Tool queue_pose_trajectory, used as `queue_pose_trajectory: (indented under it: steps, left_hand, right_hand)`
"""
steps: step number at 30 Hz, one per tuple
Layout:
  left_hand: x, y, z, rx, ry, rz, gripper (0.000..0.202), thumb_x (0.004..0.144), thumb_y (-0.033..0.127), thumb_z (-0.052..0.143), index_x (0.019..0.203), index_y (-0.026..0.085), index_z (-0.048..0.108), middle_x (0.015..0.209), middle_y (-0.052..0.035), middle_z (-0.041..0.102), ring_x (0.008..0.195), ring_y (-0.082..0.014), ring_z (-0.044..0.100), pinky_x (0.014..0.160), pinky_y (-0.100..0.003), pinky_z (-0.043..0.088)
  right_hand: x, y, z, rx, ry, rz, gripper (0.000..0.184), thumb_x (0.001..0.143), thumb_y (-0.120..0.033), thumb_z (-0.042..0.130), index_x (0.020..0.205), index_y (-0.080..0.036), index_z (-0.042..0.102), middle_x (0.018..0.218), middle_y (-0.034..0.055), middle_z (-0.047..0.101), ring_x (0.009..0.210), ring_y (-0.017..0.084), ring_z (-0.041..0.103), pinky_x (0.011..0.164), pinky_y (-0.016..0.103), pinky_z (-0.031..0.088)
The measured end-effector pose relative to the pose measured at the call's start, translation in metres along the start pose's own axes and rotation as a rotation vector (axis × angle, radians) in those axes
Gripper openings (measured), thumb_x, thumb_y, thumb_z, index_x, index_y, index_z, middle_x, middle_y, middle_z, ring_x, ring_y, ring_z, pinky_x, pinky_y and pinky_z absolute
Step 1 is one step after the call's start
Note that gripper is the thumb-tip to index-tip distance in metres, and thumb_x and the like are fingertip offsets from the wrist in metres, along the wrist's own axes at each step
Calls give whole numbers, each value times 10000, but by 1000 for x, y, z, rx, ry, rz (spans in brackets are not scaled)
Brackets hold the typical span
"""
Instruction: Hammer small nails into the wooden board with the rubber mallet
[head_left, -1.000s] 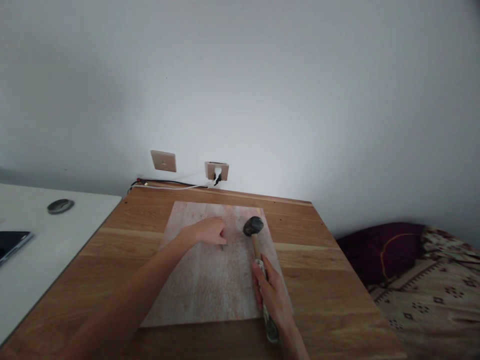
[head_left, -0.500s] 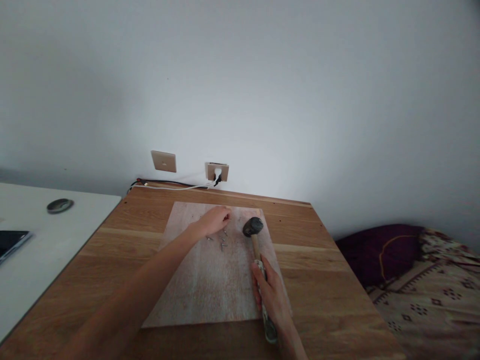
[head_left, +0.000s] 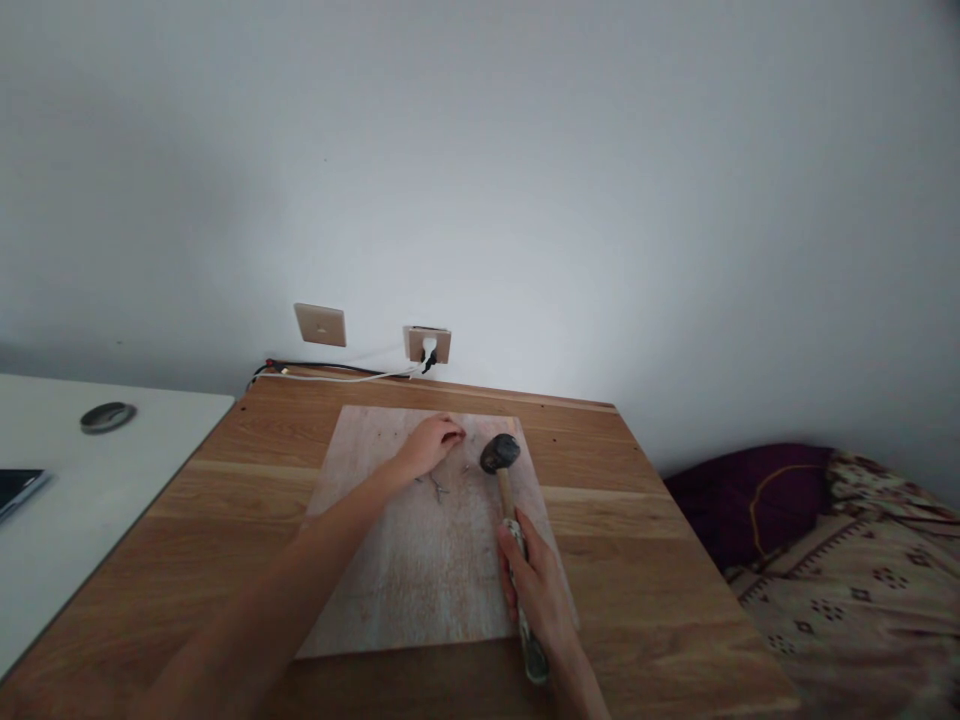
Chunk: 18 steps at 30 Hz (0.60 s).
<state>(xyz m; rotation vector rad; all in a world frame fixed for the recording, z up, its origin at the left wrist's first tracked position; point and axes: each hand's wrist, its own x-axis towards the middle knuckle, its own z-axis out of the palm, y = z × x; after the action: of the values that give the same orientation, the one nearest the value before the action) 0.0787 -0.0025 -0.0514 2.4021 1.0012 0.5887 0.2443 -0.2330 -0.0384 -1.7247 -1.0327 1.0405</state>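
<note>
A pale wooden board (head_left: 405,580) lies on a brown wooden table (head_left: 645,560). My right hand (head_left: 536,585) is closed round the handle of a hammer (head_left: 501,458), whose dark head rests on the board near its far right corner. My left hand (head_left: 433,442) reaches to the board's far edge with its fingertips pinched together, seemingly on a small nail. A few loose nails (head_left: 435,487) lie on the board just below that hand.
A white desk (head_left: 90,500) adjoins the table on the left, carrying a round dark disc (head_left: 108,416) and a dark flat device (head_left: 16,488). Wall sockets (head_left: 427,344) with plugged cables sit behind the table. A patterned bed cover (head_left: 847,580) lies at the right.
My left hand lifted off the nails and moved toward the board's far edge, uncovering the loose nails. The hammer and my right hand stayed nearly still. The camera shifted slightly.
</note>
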Motion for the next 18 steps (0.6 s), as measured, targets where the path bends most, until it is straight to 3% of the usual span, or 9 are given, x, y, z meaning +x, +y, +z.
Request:
queue_pose_trajectory:
  steps: [6, 13, 18]
  left_hand:
    - [-4, -2, 7, -86, 79, -19, 120, 1040, 145, 668, 1060, 155, 785, 1127, -77, 779, 1081, -222, 740, 1014, -425, 597]
    - [-3, -7, 9, -136, 99, -88, 281, 1053, 328, 705, 1280, 161, 702, 1163, -75, 762, 1010, -232, 756, 930, -463, 645]
    - [-3, -10, 10, -146, 104, -127, 326, 1046, 361, 713, 1307, 168, 691, 1254, -97, 739, 1067, -250, 744, 934, -473, 646]
  right_hand:
    - [2, -7, -2, 25, -56, -3, 526, 938, -746, 599, 1051, -232, 587, 510, -111, 459, 350, 119, 382, 297, 221, 362]
    - [27, -32, 16, 14, -96, -92, 488, 950, -666, 586, 1124, -210, 601, 579, -102, 479, 377, 124, 438, 307, 213, 356]
    - [40, -37, 25, -19, -123, -143, 392, 971, -596, 568, 1014, -209, 617, 518, -107, 466, 353, 124, 445, 305, 202, 329]
